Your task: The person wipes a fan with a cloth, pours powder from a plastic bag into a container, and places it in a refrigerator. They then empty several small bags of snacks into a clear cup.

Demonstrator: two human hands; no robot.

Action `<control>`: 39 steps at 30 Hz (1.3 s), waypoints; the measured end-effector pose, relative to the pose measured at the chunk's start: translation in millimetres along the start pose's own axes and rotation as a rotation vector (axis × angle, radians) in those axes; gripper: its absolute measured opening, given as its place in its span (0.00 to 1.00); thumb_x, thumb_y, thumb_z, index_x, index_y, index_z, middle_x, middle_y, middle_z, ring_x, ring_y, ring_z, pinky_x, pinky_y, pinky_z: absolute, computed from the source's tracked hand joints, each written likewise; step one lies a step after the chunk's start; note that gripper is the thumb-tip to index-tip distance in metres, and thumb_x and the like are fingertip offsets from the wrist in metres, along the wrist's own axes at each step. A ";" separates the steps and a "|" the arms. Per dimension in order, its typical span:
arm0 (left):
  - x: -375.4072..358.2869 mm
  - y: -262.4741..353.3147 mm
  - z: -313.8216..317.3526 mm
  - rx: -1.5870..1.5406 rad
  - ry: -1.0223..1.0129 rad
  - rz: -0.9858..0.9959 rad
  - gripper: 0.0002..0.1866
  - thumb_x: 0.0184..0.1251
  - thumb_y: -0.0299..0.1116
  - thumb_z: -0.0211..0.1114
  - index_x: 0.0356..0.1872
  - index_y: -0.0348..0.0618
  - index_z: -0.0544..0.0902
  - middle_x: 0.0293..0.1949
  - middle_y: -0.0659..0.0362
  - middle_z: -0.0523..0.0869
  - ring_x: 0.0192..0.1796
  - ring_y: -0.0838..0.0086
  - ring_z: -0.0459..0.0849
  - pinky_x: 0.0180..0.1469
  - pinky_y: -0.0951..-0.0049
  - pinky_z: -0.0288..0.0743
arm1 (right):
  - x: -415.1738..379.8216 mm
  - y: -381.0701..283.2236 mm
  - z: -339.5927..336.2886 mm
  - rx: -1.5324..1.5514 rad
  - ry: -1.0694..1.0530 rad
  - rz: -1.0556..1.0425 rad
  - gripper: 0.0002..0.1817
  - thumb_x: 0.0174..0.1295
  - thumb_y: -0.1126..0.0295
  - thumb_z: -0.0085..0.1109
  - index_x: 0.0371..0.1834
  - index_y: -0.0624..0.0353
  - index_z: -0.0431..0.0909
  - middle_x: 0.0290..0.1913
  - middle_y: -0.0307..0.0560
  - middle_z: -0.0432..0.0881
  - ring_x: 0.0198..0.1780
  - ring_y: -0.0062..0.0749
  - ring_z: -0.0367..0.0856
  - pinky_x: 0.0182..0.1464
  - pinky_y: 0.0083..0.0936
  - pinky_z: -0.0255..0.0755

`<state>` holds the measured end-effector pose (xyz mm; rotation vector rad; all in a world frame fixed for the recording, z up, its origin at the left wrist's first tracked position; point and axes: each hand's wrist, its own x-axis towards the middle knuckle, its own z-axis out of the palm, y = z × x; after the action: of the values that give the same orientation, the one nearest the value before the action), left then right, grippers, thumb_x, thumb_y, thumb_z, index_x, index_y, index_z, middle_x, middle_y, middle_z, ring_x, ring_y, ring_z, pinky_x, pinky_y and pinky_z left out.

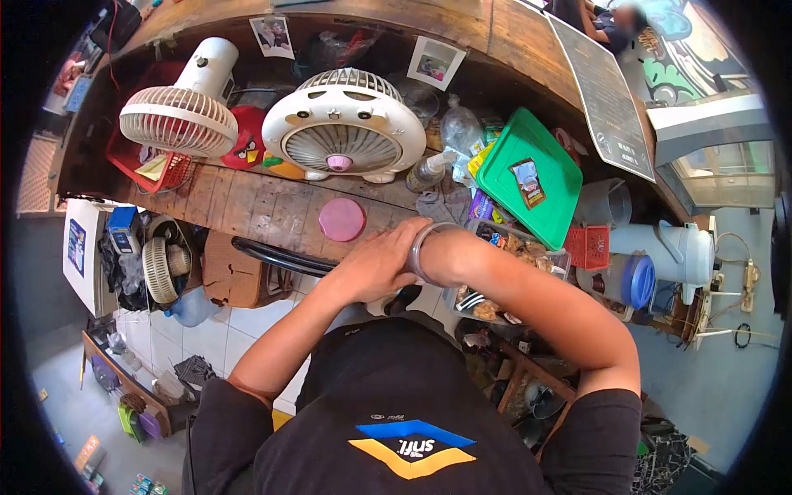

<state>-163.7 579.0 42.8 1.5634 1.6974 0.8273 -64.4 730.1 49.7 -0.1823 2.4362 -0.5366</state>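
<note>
My left hand is above the front edge of the wooden counter, its fingers wrapped against a clear round container. The container's rim encircles my right wrist. My right hand appears to reach into it, and its fingers are hidden behind the rim and my left hand. A pink round lid lies flat on the counter just beyond my left hand. Below my hands, a black curved band runs along the counter's edge.
Beyond the lid stand a white desk fan and a tilted fan. To the right are a green lid, a pump bottle, a clear box of packets, a red basket and a white jug.
</note>
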 end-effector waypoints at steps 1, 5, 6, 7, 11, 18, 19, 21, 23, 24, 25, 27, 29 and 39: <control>0.6 -2.3 0.5 -0.003 -0.004 0.004 0.44 0.61 0.34 0.75 0.76 0.44 0.58 0.70 0.42 0.73 0.70 0.44 0.74 0.70 0.50 0.70 | 1.1 0.4 -3.4 0.003 -0.034 -0.037 0.10 0.58 0.69 0.66 0.40 0.58 0.90 0.46 0.56 0.90 0.47 0.52 0.89 0.51 0.43 0.82; 2.1 -7.3 -2.6 -0.025 -0.031 0.028 0.46 0.62 0.33 0.74 0.78 0.45 0.56 0.71 0.42 0.72 0.71 0.44 0.74 0.70 0.50 0.70 | -19.7 -18.5 -43.0 -0.153 -0.329 0.095 0.11 0.60 0.70 0.65 0.44 0.56 0.90 0.47 0.55 0.90 0.49 0.52 0.89 0.51 0.43 0.82; 2.3 -7.5 -3.6 -0.022 -0.037 0.036 0.46 0.62 0.33 0.74 0.78 0.45 0.56 0.71 0.42 0.72 0.71 0.44 0.74 0.70 0.50 0.70 | -47.6 -41.1 -74.9 -0.011 -0.206 0.204 0.12 0.62 0.69 0.63 0.47 0.57 0.88 0.46 0.57 0.89 0.48 0.54 0.88 0.52 0.44 0.81; 2.6 -7.6 -4.4 -0.029 -0.053 0.030 0.47 0.62 0.33 0.74 0.78 0.45 0.55 0.71 0.41 0.72 0.71 0.44 0.73 0.70 0.51 0.70 | -68.7 -52.9 -88.6 0.133 -0.082 0.310 0.14 0.65 0.67 0.62 0.50 0.58 0.87 0.44 0.59 0.89 0.48 0.56 0.87 0.54 0.45 0.80; 2.4 -11.6 -5.8 -0.062 -0.054 0.086 0.50 0.61 0.33 0.75 0.80 0.43 0.53 0.72 0.40 0.71 0.72 0.44 0.72 0.71 0.53 0.69 | -130.7 -46.2 -68.5 0.299 0.439 0.233 0.13 0.68 0.76 0.58 0.52 0.62 0.86 0.46 0.59 0.89 0.48 0.50 0.88 0.54 0.38 0.80; -38.3 4.7 -30.1 0.184 -0.030 -0.027 0.36 0.64 0.40 0.75 0.69 0.39 0.69 0.62 0.41 0.80 0.65 0.45 0.80 0.63 0.52 0.75 | -197.0 -52.0 14.1 0.858 0.946 0.483 0.14 0.72 0.77 0.56 0.57 0.67 0.83 0.47 0.51 0.90 0.50 0.35 0.88 0.57 0.31 0.78; -43.1 16.7 -43.4 0.170 -0.253 -0.057 0.29 0.66 0.41 0.74 0.63 0.38 0.73 0.56 0.43 0.83 0.59 0.48 0.83 0.59 0.53 0.77 | -207.2 -47.3 29.4 0.850 0.943 0.554 0.14 0.72 0.77 0.55 0.57 0.67 0.83 0.49 0.52 0.90 0.50 0.33 0.88 0.58 0.30 0.78; -41.2 35.2 -44.5 0.160 -0.495 -0.081 0.24 0.68 0.42 0.73 0.56 0.38 0.78 0.50 0.45 0.86 0.54 0.50 0.87 0.54 0.53 0.80 | -219.8 -46.6 48.1 0.847 0.978 0.646 0.14 0.72 0.76 0.55 0.58 0.66 0.83 0.49 0.52 0.90 0.49 0.34 0.88 0.56 0.30 0.79; -30.9 53.3 -33.1 -0.119 -0.720 0.003 0.17 0.69 0.40 0.70 0.50 0.39 0.81 0.43 0.48 0.89 0.43 0.53 0.89 0.47 0.54 0.81 | -232.5 -48.1 52.6 0.852 0.980 0.780 0.15 0.72 0.75 0.57 0.58 0.64 0.83 0.50 0.52 0.90 0.48 0.34 0.89 0.52 0.32 0.81; -25.1 60.6 -22.4 -0.109 -0.723 0.009 0.17 0.69 0.40 0.70 0.50 0.39 0.81 0.43 0.48 0.89 0.43 0.53 0.89 0.47 0.54 0.81 | -236.6 -46.0 57.8 0.852 0.993 0.782 0.15 0.72 0.75 0.57 0.58 0.64 0.83 0.50 0.52 0.90 0.48 0.34 0.89 0.52 0.32 0.81; -18.2 66.5 -7.1 -0.146 -0.710 0.058 0.16 0.70 0.39 0.69 0.51 0.39 0.81 0.42 0.48 0.89 0.42 0.54 0.89 0.46 0.55 0.81 | -239.8 -40.7 66.1 0.801 1.004 0.784 0.15 0.71 0.75 0.59 0.58 0.63 0.84 0.51 0.53 0.90 0.47 0.34 0.89 0.50 0.34 0.82; -3.3 79.1 22.8 -0.171 -0.630 0.141 0.15 0.70 0.38 0.69 0.49 0.40 0.81 0.42 0.50 0.90 0.40 0.55 0.89 0.43 0.55 0.81 | -244.8 -19.5 93.5 0.640 1.010 0.789 0.16 0.65 0.75 0.64 0.56 0.62 0.84 0.52 0.56 0.89 0.46 0.37 0.90 0.45 0.36 0.83; 14.3 92.8 49.8 -0.115 -0.519 0.144 0.14 0.70 0.38 0.69 0.49 0.41 0.81 0.42 0.50 0.90 0.40 0.55 0.89 0.44 0.55 0.81 | -242.6 -4.6 110.7 0.528 0.906 0.838 0.19 0.61 0.67 0.70 0.56 0.56 0.86 0.53 0.53 0.88 0.52 0.47 0.88 0.53 0.39 0.80; 79.8 99.6 144.9 0.286 0.010 -0.070 0.22 0.61 0.38 0.76 0.54 0.46 0.81 0.50 0.50 0.86 0.44 0.52 0.89 0.46 0.53 0.82 | -232.1 27.2 158.7 0.418 0.810 0.753 0.20 0.58 0.57 0.72 0.52 0.52 0.88 0.53 0.48 0.88 0.55 0.51 0.86 0.58 0.47 0.78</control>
<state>7.8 667.5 37.2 1.6751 1.9330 0.5764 216.4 761.3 52.7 1.2946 2.7504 -0.8391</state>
